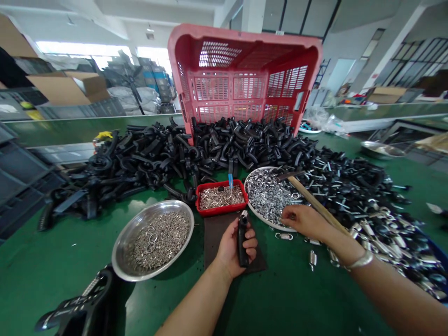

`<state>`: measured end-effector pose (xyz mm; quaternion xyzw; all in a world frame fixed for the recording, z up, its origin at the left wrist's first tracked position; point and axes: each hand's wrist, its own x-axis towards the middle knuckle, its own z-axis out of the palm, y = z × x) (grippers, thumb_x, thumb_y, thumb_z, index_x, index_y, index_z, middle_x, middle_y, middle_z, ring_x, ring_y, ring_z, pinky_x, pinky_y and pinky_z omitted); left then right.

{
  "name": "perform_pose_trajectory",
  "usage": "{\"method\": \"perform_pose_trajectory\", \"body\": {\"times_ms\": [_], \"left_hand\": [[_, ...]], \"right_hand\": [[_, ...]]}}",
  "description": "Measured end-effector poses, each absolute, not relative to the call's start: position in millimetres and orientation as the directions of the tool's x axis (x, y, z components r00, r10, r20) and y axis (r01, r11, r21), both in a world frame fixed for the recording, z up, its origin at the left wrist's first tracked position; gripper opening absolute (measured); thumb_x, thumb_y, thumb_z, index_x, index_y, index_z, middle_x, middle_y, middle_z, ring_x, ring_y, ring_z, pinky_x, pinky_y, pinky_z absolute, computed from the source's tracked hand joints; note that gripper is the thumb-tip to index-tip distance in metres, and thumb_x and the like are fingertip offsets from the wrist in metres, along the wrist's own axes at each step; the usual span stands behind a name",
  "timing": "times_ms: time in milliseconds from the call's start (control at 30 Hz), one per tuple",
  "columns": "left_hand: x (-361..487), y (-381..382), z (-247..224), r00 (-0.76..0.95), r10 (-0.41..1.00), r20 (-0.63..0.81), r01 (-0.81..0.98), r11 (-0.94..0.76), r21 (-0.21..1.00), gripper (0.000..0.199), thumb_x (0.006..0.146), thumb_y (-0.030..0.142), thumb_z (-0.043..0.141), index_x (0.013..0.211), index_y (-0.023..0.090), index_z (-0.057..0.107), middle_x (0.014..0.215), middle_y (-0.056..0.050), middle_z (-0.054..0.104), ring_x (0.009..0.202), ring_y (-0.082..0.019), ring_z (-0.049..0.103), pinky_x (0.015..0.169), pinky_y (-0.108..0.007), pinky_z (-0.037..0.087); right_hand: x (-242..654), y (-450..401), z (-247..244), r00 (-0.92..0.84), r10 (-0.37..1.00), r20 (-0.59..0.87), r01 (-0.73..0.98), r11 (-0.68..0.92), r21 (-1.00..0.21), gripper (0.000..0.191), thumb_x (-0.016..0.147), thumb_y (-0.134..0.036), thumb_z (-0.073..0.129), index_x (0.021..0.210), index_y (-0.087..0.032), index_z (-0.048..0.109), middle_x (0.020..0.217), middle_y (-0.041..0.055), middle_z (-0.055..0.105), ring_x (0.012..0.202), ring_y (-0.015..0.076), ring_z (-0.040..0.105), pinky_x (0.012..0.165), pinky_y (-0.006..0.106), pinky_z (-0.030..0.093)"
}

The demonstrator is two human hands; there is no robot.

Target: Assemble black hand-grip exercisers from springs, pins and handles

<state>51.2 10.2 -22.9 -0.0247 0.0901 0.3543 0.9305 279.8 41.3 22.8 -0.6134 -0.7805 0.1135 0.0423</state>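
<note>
My left hand [234, 247] is wrapped round a black plastic handle [242, 242] with a small silvery metal piece at its top end, held upright over a dark flat pad [215, 238]. At the near rim of a white round tray [252, 211] full of small shiny metal parts [268, 193], my right hand [303, 221] has its fingertips pinched together. Whatever lies between those fingertips is hidden. Just behind the left hand stands a red tray [221, 210] of small metal pins [217, 197], with a blue-handled tool [230, 181] resting in it.
A hammer [318, 205] lies across the white tray's right side. Black handles [154, 154] are heaped before a tipped red crate [245, 35]. Left stands a steel bowl [121, 254] of small metal parts. Springs [312, 259] and black knobs with bolts [350, 186] lie right.
</note>
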Motion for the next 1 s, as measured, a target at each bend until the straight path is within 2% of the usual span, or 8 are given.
{"method": "perform_pose_trajectory", "body": {"times_ms": [133,233,367,467,600,800,1000], "left_hand": [[51.3,9.9,-23.3,0.735,0.652,-0.185,-0.664,0.748,0.001,0.023,0.079,0.038,0.050,0.081,0.015,0.048,0.062,0.005,0.033,0.044,-0.003,0.029,0.039,-0.012,0.025],[51.7,9.5,-23.4,0.731,0.657,-0.183,-0.668,0.744,0.004,0.023,0.079,0.038,0.050,0.081,0.015,0.048,0.062,0.005,0.032,0.045,-0.002,0.029,0.039,-0.012,0.025],[52.1,9.2,-23.0,0.729,0.654,-0.200,-0.667,0.745,0.006,0.023,0.080,0.038,0.050,0.082,0.015,0.047,0.062,0.005,0.032,0.044,-0.002,0.029,0.038,-0.012,0.023],[52.0,9.2,-23.0,0.728,0.655,-0.203,-0.668,0.745,0.010,0.023,0.081,0.039,0.048,0.082,0.015,0.047,0.062,0.005,0.033,0.044,-0.003,0.029,0.038,-0.012,0.023],[51.7,9.1,-23.9,0.729,0.657,-0.191,-0.669,0.744,0.007,0.024,0.082,0.039,0.046,0.083,0.015,0.047,0.063,0.005,0.033,0.045,-0.002,0.030,0.039,-0.012,0.024],[52.4,9.2,-25.3,0.738,0.653,-0.171,-0.662,0.750,0.006,0.023,0.081,0.038,0.048,0.083,0.014,0.048,0.063,0.005,0.032,0.045,-0.002,0.029,0.039,-0.012,0.025],[52.0,9.9,-26.2,0.738,0.653,-0.172,-0.662,0.749,0.002,0.024,0.080,0.038,0.050,0.084,0.014,0.048,0.063,0.005,0.032,0.046,-0.002,0.030,0.039,-0.012,0.026]], "right_hand": [[282.1,43.3,29.0,-0.263,0.960,-0.093,0.954,0.245,-0.171,0.014,0.074,-0.032,0.053,0.074,-0.023,0.063,0.076,0.0012,0.066,0.072,0.0173,0.058,0.063,0.028,0.041],[290.3,47.7,33.9,-0.225,0.973,-0.049,0.971,0.220,-0.095,0.013,0.074,-0.026,0.051,0.075,-0.023,0.064,0.077,0.0016,0.066,0.072,0.0168,0.059,0.062,0.027,0.041],[317.7,65.2,46.5,-0.080,0.994,0.069,0.996,0.078,0.036,0.019,0.075,-0.028,0.047,0.083,-0.026,0.064,0.083,0.0020,0.067,0.074,0.0166,0.060,0.063,0.026,0.042],[348.6,83.0,57.3,0.040,0.991,0.127,0.995,-0.051,0.085,0.026,0.077,-0.029,0.042,0.089,-0.024,0.065,0.091,0.0062,0.066,0.077,0.0206,0.060,0.062,0.029,0.043],[380.6,103.2,60.4,0.086,0.991,0.105,0.991,-0.096,0.097,0.029,0.076,-0.027,0.043,0.091,-0.021,0.067,0.092,0.0069,0.067,0.078,0.0212,0.061,0.064,0.030,0.045],[359.5,135.3,48.3,-0.013,0.994,0.112,0.998,0.006,0.063,0.033,0.081,-0.030,0.040,0.105,-0.024,0.062,0.107,0.0011,0.064,0.094,0.0160,0.058,0.080,0.024,0.043],[321.7,177.2,48.8,-0.002,0.996,0.094,0.995,-0.007,0.096,0.029,0.087,-0.029,0.038,0.105,-0.022,0.060,0.108,0.0062,0.060,0.099,0.0196,0.055,0.083,0.032,0.043]]}}
